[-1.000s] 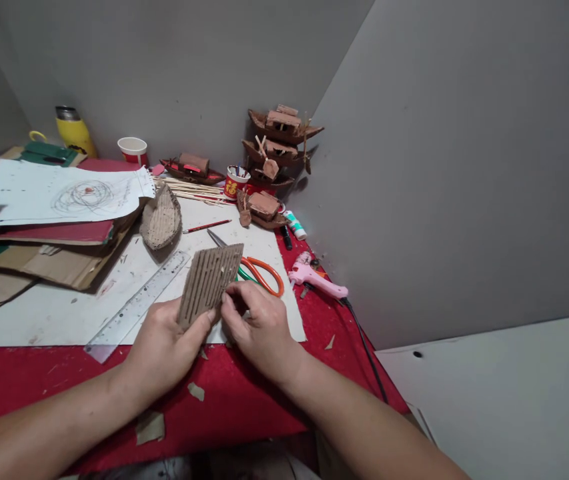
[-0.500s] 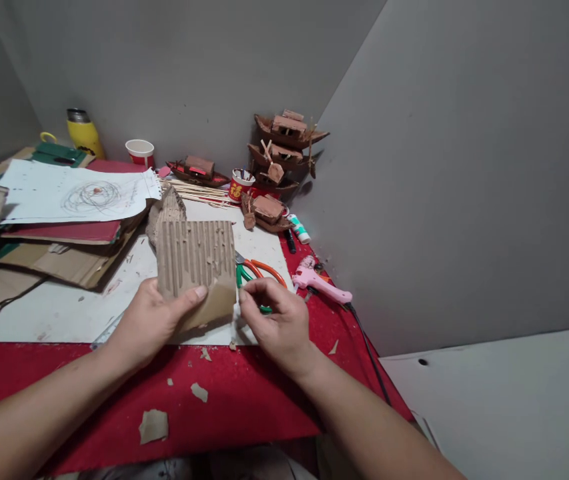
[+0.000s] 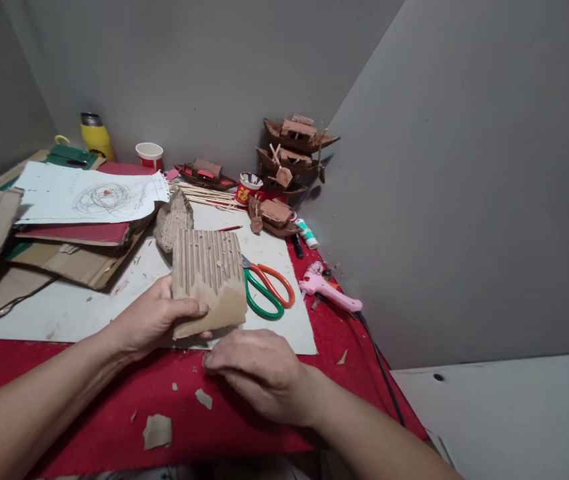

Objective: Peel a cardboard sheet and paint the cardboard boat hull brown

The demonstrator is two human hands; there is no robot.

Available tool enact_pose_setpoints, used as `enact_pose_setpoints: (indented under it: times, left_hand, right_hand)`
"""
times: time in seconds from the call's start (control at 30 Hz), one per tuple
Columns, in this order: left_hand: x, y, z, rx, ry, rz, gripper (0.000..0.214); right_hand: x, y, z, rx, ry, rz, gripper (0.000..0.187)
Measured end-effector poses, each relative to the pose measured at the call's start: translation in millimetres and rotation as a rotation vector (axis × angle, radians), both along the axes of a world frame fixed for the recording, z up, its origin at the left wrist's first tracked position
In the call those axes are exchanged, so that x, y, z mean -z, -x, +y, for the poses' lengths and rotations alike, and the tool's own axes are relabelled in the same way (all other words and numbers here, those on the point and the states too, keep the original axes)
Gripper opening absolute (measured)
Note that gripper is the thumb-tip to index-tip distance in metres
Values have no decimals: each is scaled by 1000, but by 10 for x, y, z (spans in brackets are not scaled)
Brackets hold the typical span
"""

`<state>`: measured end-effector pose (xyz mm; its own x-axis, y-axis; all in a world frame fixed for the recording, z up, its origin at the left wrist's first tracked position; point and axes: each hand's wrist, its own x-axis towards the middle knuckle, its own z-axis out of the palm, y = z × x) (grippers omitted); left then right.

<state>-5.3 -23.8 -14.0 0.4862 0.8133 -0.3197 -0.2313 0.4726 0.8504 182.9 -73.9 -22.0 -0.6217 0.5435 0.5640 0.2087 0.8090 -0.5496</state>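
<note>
My left hand [image 3: 151, 320] grips a squarish piece of corrugated cardboard [image 3: 211, 267], thumb on its face and fingers behind. The upper part shows bare ridges; smooth brown paper still covers the lower right. Below that piece's lower edge, over the red cloth, is my right hand [image 3: 259, 370], its fingers curled together. Whether anything is pinched in them is hidden. Scissors [image 3: 267, 290] with one green and one orange handle lie just right of the cardboard. Behind it rests a pointed cardboard form [image 3: 173, 223]. Torn paper scraps [image 3: 157, 431] lie on the cloth.
Cardboard sheets and a scribbled drawing [image 3: 94, 193] are piled at left. Brown model boats [image 3: 294, 137] stand at the back, near wooden sticks [image 3: 207, 195] and paper cups [image 3: 149, 157]. A pink glue gun [image 3: 331, 290] with a black cord lies right, against the grey wall.
My right hand has moved from the cardboard's right edge down toward the red cloth. My left hand keeps its hold on the cardboard. The view has shifted slightly, uncovering more of the scissors.
</note>
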Motion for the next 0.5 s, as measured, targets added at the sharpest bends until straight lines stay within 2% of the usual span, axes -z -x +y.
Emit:
enact_pose_setpoints:
  times: [0.1,0.17,0.23,0.37,0.5]
  left_hand:
    - [-6,-8,-5,-14,-5,34,28]
    - [-13,-17,-5,-24,-15,71,30]
    - [-10,-30,-6,-21,-43,90,31]
    - [42,-68,-26,36,-68,34,28]
    - [87,-109,-65,80,-81,33,26]
  right_hand:
    - [-7,-10,0,-76,28,-27,28]
    - [-14,-14,-4,-56,50,-19,35]
    - [-7,-16,-3,30,59,3,40]
    - [60,-23,39,292,42,40,45]
    - [139,-37,105,371,35,7,54]
